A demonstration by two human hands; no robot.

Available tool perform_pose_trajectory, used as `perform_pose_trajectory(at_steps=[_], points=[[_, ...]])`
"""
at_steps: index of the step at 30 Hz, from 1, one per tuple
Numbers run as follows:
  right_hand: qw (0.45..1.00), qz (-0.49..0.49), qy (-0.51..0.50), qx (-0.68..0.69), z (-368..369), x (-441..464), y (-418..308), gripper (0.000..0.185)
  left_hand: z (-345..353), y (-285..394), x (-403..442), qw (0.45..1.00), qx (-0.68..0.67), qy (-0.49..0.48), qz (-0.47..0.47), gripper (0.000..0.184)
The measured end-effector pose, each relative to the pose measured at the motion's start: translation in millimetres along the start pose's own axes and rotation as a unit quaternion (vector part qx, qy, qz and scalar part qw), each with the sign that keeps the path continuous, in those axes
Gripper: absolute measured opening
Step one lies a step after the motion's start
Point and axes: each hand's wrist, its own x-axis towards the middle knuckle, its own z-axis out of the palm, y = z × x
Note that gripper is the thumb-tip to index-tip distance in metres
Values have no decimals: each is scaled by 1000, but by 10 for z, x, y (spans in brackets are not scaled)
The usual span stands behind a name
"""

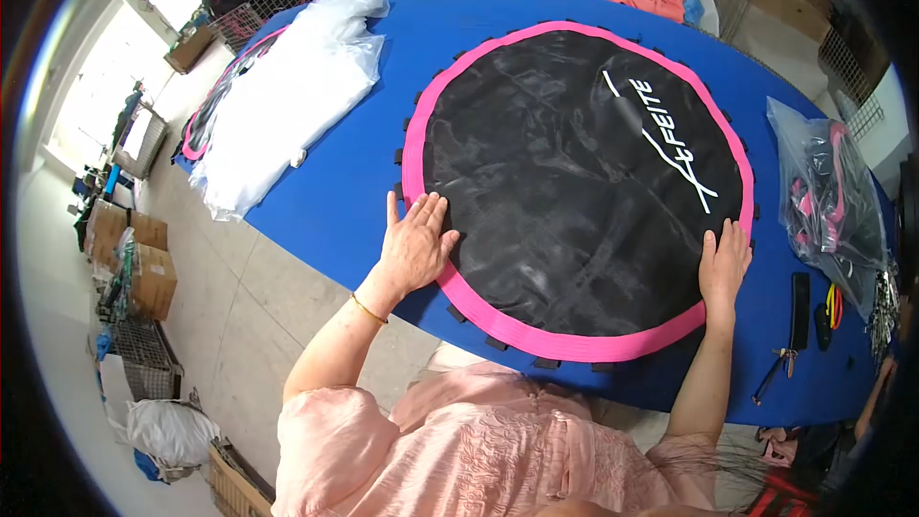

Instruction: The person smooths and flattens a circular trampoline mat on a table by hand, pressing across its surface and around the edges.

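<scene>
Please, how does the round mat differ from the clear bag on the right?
The round mat lies spread flat, while the clear bag is crumpled. The mat looks much larger than the bag. The left hand and right hand rest on the mat; neither touches the bag. Both things lie on the blue table and show dark and pink, the bag through its plastic.

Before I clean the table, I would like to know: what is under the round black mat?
The blue tabletop shows around the mat, and dark tabs stick out from its pink border. What lies beneath the mat itself is covered.
</scene>
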Motion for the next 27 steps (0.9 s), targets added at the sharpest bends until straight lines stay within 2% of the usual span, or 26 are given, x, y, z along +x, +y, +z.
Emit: perform_pose_trajectory(at_steps=[13,22,27], points=[[1000,-2,8,3,33,3,21,62,209,-184,677,999,4,7,-33,65],[1000,-2,0,-4,9,-10,4,62,22,71,184,1000,-25,0,-6,66],[1000,3,-9,-8,-21,-3,-13,62,56,39,247,999,-34,-3,-12,67]])
